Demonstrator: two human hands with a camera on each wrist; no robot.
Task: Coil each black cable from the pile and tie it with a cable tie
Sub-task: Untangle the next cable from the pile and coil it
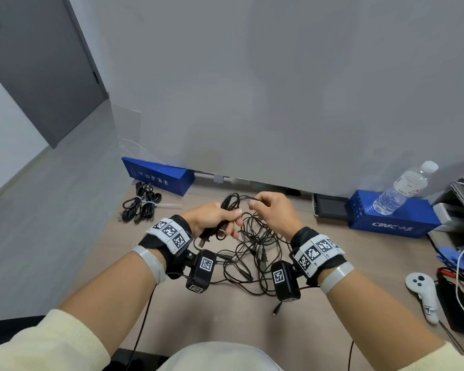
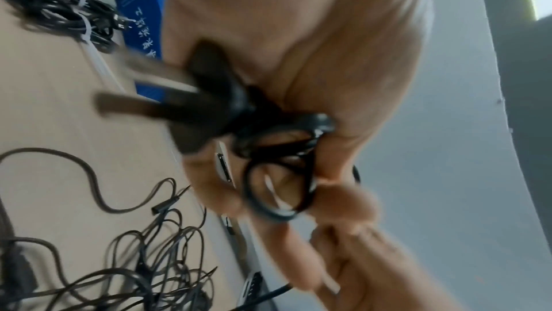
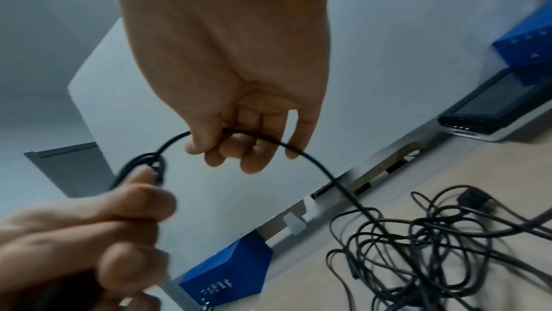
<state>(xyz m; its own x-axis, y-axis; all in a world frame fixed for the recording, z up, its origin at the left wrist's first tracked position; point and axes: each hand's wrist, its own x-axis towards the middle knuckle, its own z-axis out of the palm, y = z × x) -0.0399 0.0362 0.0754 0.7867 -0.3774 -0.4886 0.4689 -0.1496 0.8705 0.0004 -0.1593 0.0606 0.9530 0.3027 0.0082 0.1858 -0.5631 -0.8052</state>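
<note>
Above the tan table, my left hand [image 1: 227,222] grips a small coil of black cable [image 2: 278,174], its plug [image 2: 209,94] sticking out below the palm. From the coil a strand [image 3: 313,162] runs to my right hand [image 1: 256,204], which pinches it between thumb and fingers, then drops into the loose pile of black cables [image 1: 252,253] under both hands. In the right wrist view, the right hand [image 3: 239,143] holds the strand and the left hand [image 3: 89,233] is blurred at lower left. Two tied cable bundles [image 1: 141,203] lie at the back left, with pale cable ties [image 1: 169,206] beside them.
A blue box [image 1: 158,175] stands at the back left against the grey wall panel. Another blue box [image 1: 391,215] at the right carries a water bottle [image 1: 405,188], with a small screen device [image 1: 330,206] beside it. A white controller [image 1: 423,298] and tangled wires crowd the right edge.
</note>
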